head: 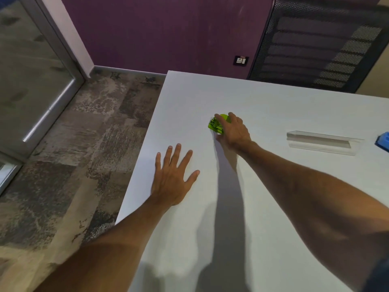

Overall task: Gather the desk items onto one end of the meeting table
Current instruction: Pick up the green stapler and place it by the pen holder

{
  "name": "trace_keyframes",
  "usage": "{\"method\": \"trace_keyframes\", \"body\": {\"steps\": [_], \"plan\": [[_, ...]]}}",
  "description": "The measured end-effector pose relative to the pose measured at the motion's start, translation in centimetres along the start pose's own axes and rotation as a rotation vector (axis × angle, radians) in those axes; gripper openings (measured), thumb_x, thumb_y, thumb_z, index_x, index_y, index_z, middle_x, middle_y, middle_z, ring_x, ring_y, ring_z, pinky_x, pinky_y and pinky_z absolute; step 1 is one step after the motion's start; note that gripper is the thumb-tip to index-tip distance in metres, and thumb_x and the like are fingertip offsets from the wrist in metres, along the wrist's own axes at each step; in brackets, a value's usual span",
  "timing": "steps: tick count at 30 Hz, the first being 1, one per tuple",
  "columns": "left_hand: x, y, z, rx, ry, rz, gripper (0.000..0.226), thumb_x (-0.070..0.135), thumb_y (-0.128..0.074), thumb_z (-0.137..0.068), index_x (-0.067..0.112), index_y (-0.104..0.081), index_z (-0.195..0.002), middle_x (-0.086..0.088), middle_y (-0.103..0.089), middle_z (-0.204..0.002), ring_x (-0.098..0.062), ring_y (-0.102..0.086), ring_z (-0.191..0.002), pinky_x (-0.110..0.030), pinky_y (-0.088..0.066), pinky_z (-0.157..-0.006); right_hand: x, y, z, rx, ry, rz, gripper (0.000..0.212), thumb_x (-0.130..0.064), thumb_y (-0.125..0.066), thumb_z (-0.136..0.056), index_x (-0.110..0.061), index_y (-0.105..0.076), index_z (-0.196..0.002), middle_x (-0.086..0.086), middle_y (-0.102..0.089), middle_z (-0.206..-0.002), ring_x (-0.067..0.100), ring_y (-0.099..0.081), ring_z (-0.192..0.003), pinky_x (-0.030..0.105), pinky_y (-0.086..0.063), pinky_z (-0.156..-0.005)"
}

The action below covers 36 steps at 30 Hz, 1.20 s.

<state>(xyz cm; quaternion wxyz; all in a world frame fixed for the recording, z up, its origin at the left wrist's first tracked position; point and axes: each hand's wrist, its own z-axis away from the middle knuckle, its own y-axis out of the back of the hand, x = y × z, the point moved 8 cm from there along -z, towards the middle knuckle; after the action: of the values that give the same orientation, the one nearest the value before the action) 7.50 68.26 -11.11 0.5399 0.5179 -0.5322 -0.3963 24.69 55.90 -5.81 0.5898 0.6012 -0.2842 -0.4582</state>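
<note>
A small bright green desk item [215,124], perhaps a stapler or tape dispenser, sits on the white meeting table [273,106] near its far left end. My right hand [232,131] is wrapped over it, fingers curled on its top and side, and covers most of it. My left hand [173,178] lies flat on the table near the left edge, fingers spread, holding nothing. A clear plastic rectangular holder [322,142] lies on the table to the right. A blue object [383,141] shows only partly at the right frame edge.
The table's left edge [141,157] drops to a mottled grey-brown carpet [84,144]. A black mesh office chair [315,45] stands behind the far table edge. A purple wall with a socket [241,60] is beyond, and a glass door [31,70] is at left.
</note>
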Motion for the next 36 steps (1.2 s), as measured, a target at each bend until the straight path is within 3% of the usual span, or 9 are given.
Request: {"method": "trace_keyframes", "body": {"steps": [5,13,20,23,26,29,36], "plan": [[-0.1,0.2,-0.1,0.001,0.011,0.031,0.071,0.070,-0.022,-0.090,0.031,-0.032,-0.149,-0.006,-0.023,-0.158,-0.031,-0.024,-0.145,-0.058,-0.014,-0.116,0.2,0.0,-0.6,-0.001,-0.014,-0.010,0.064,-0.013,-0.059,-0.091,-0.029,-0.033,-0.147,0.016,-0.037,-0.136,0.038,-0.042,-0.118,0.047,-0.045,-0.092],[-0.3,0.2,-0.3,-0.001,0.017,0.046,0.072,0.072,-0.021,-0.089,0.032,-0.034,-0.148,-0.005,-0.025,-0.158,-0.029,-0.025,-0.145,-0.059,-0.015,-0.116,0.4,1.3,-1.0,0.020,-0.047,-0.005,0.050,-0.019,-0.066,-0.087,-0.030,-0.050,-0.133,0.014,-0.048,-0.121,0.036,-0.052,-0.109,0.041,-0.046,-0.084],[-0.3,0.4,-0.1,0.023,-0.018,0.043,0.070,0.069,-0.025,-0.091,0.029,-0.037,-0.147,-0.006,-0.028,-0.157,-0.030,-0.027,-0.144,-0.060,-0.017,-0.115,-0.6,2.6,1.2,0.070,-0.040,-0.013,0.045,-0.019,-0.059,-0.092,-0.029,-0.048,-0.135,0.014,-0.049,-0.120,0.037,-0.054,-0.106,0.042,-0.046,-0.082],[-0.2,0.0,0.1,-0.055,0.001,0.014,0.072,0.069,-0.019,-0.092,0.027,-0.033,-0.149,-0.007,-0.023,-0.158,-0.032,-0.024,-0.145,-0.060,-0.017,-0.115,-1.1,4.1,3.2,0.105,-0.024,-0.031,0.044,-0.022,-0.059,-0.092,-0.029,-0.049,-0.135,0.013,-0.051,-0.120,0.037,-0.054,-0.106,0.044,-0.048,-0.082],[0.2,0.5,-0.2,-0.239,0.066,0.007,0.082,0.076,0.001,-0.085,0.031,-0.011,-0.153,-0.004,0.001,-0.162,-0.030,-0.003,-0.149,-0.057,-0.004,-0.118,-0.9,5.4,5.5,0.122,-0.017,-0.085,0.044,-0.025,-0.061,-0.091,-0.029,-0.050,-0.134,0.013,-0.052,-0.118,0.037,-0.055,-0.106,0.043,-0.049,-0.081],[1.6,2.9,0.1,-0.396,0.198,0.067,0.073,0.065,-0.023,-0.093,0.024,-0.014,-0.153,-0.006,0.000,-0.162,-0.028,0.000,-0.149,-0.051,0.000,-0.119,-0.3,6.7,7.9,0.133,-0.034,-0.127,0.044,-0.026,-0.061,-0.091,-0.028,-0.050,-0.134,0.013,-0.053,-0.118,0.036,-0.056,-0.105,0.041,-0.049,-0.081],[7.2,10.3,3.8,-0.374,0.162,-0.009,0.060,0.052,-0.035,-0.098,0.020,-0.029,-0.148,-0.006,-0.010,-0.161,-0.024,-0.008,-0.148,-0.047,-0.003,-0.120,0.0,8.9,14.9,0.117,-0.095,-0.136,0.037,-0.026,-0.054,-0.094,-0.029,-0.050,-0.131,0.011,-0.052,-0.119,0.034,-0.056,-0.107,0.041,-0.050,-0.081]]}}
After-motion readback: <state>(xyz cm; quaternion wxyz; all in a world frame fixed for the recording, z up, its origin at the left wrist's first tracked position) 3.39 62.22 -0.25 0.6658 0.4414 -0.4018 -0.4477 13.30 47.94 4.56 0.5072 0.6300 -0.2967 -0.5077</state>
